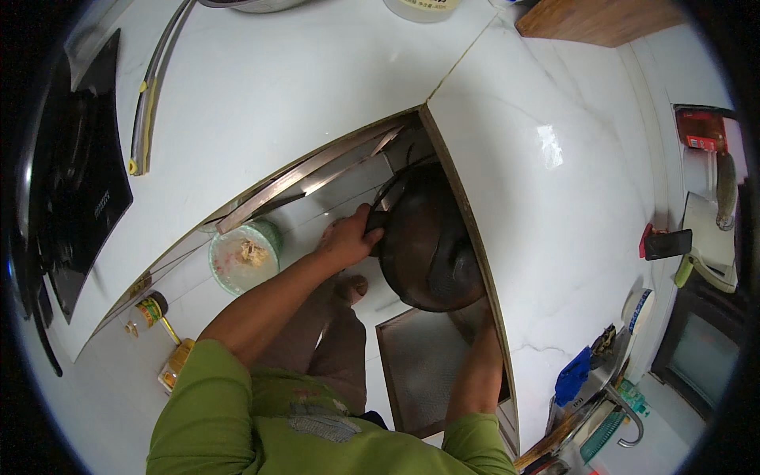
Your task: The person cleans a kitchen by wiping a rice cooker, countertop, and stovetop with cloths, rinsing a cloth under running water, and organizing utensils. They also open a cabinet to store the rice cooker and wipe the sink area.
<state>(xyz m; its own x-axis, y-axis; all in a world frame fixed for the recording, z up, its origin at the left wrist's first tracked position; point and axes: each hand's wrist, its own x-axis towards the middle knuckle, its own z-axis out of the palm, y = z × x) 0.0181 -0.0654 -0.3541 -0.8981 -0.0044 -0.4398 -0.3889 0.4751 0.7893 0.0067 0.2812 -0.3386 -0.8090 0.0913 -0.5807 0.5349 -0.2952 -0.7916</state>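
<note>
My left hand (pixel 350 237) is closed around the short dark handle of a large, round, dark wok (pixel 415 249). The wok is below countertop level, close against the right-hand counter's edge. My right forearm (pixel 478 368) reaches down beneath that edge; the hand itself is hidden by the wok and counter, so its hold cannot be seen. Below the wok, a framed, frosted cabinet door (pixel 421 368) stands out from the lower cabinet. My feet are on the light tiled floor to the left of the wok.
White countertops (pixel 285 119) meet in a corner ahead. A pale green bucket (pixel 243 261) with scraps stands on the floor at left. A black cooktop (pixel 83 172) lies far left. At right are a faucet (pixel 632 427), a blue cloth (pixel 573 374) and a dark phone-like object (pixel 668 244).
</note>
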